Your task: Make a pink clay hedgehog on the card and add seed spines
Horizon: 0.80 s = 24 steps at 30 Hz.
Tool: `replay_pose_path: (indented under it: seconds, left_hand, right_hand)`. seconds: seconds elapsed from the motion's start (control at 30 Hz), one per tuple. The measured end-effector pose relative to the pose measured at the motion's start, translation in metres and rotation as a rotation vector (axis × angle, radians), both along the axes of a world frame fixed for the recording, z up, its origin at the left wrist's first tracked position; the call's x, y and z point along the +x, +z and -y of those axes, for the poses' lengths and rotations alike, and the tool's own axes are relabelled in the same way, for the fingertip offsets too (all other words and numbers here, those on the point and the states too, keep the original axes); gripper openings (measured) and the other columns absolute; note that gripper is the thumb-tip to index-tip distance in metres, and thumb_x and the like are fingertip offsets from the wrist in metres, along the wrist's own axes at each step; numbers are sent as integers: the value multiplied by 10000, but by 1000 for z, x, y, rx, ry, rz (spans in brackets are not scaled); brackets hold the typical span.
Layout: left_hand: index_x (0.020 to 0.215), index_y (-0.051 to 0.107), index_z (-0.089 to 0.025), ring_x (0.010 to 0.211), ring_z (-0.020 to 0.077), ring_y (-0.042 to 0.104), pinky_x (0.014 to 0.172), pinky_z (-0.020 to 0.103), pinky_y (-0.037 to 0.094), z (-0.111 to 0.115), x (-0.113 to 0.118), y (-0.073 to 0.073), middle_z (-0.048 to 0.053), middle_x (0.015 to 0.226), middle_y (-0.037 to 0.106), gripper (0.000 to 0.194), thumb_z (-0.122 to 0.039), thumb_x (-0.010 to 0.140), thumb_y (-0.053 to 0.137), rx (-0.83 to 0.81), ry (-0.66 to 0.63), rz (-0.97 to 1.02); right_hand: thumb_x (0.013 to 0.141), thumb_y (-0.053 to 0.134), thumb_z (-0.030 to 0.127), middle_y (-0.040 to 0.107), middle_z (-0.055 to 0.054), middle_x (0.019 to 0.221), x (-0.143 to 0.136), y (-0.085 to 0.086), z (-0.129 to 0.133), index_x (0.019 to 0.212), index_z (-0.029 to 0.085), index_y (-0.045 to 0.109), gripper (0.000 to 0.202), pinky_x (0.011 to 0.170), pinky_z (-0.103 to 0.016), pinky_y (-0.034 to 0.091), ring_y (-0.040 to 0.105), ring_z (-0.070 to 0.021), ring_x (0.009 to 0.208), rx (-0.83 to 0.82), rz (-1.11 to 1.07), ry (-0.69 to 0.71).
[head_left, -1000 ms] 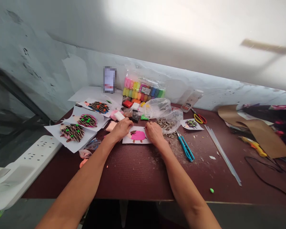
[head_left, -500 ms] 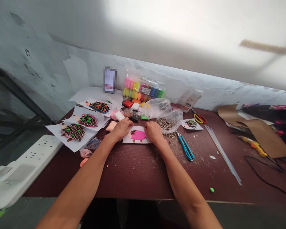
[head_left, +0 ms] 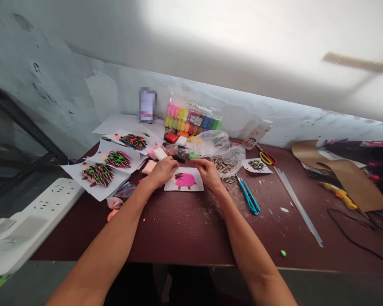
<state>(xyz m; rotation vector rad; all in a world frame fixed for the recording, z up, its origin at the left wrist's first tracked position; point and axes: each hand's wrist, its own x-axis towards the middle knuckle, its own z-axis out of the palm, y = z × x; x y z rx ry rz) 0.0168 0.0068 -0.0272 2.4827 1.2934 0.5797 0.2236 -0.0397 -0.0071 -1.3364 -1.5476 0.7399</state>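
A white card (head_left: 170, 186) lies flat on the table, bearing a pink clay hedgehog (head_left: 187, 179) with a few dark seeds stuck near its head end. My left hand (head_left: 164, 171) is closed over the card's upper left corner, fingertips bent at its edge. At the card's upper right, my right hand (head_left: 208, 173) is raised a little with thumb and fingers brought together, pointing left. Whatever it pinches is too small to make out. Just beyond those fingertips sits green clay (head_left: 193, 155). A plastic bag of striped sunflower seeds (head_left: 223, 165) lies right behind my right hand.
Seed-covered hedgehog cards (head_left: 97, 175) lie at left beside a power strip (head_left: 35, 221). Clay packs (head_left: 193, 121) and a phone (head_left: 147, 105) stand at the back. Rightward lie a blue cutter (head_left: 249, 196), scissors (head_left: 268, 158), glue sticks (head_left: 298, 206) and a yellow glue gun (head_left: 341, 194).
My right hand has come off the card's upper right corner and its fingers now reach left and up near the green clay. My left hand has barely moved.
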Motion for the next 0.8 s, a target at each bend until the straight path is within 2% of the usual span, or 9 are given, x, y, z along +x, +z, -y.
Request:
replay_pose_path:
  seconds: [0.1, 0.23, 0.3, 0.4, 0.57, 0.7, 0.8]
  left_hand:
    - [968, 745, -168, 923, 199, 636, 843, 303, 508, 0, 0, 0, 82, 968, 654, 271, -120, 887, 490, -2, -2, 20]
    - [975, 744, -166, 935, 203, 635, 858, 311, 509, 0, -1, -1, 84, 974, 654, 269, -124, 887, 493, -3, -4, 21]
    - [976, 744, -161, 941, 207, 636, 863, 316, 509, -1, -1, -2, 89, 978, 654, 266, -122, 884, 497, -2, -5, 20]
    - [971, 743, -162, 942, 206, 636, 863, 314, 510, -1, -1, -3, 88, 975, 655, 264, -116, 878, 501, 2, -9, 31]
    - [971, 745, -167, 945, 206, 642, 866, 309, 514, -1, -1, -2, 85, 981, 660, 266, -101, 860, 513, -15, -5, 39]
    - [987, 748, -160, 966, 221, 646, 884, 325, 514, 0, 0, 1, 92, 996, 664, 286, -78, 845, 513, -33, 8, 32]
    - [999, 747, -161, 970, 218, 646, 894, 325, 512, 0, 0, 2, 90, 1009, 664, 295, -68, 836, 520, -40, 6, 26]
  right_hand:
    - [763, 636, 325, 702, -4, 733, -3, 0, 0, 876, 192, 721, 193, 630, -253, 468, 584, -144, 643, -42, -79, 18]
    - [719, 699, 369, 731, -25, 775, -4, 2, 3, 824, 185, 659, 215, 593, -238, 481, 624, -140, 644, -135, -143, 57]
    - [739, 678, 336, 727, -23, 760, -3, 4, 4, 798, 181, 665, 167, 600, -233, 474, 629, -140, 652, -157, -41, 39]
    - [762, 643, 242, 716, -8, 735, 0, 9, 8, 763, 182, 703, 85, 638, -232, 447, 611, -135, 668, -133, 264, -41]
    - [795, 607, 148, 755, -19, 831, 2, 20, 15, 850, 217, 756, 174, 690, -237, 425, 646, -162, 769, -167, 693, -121]
    - [846, 602, 166, 770, -50, 921, -2, 29, 20, 937, 227, 772, 203, 741, -246, 428, 670, -188, 855, -203, 815, -133]
    - [871, 616, 190, 762, -44, 887, -8, 33, 22, 922, 212, 764, 158, 733, -244, 420, 657, -178, 814, -147, 763, -124]
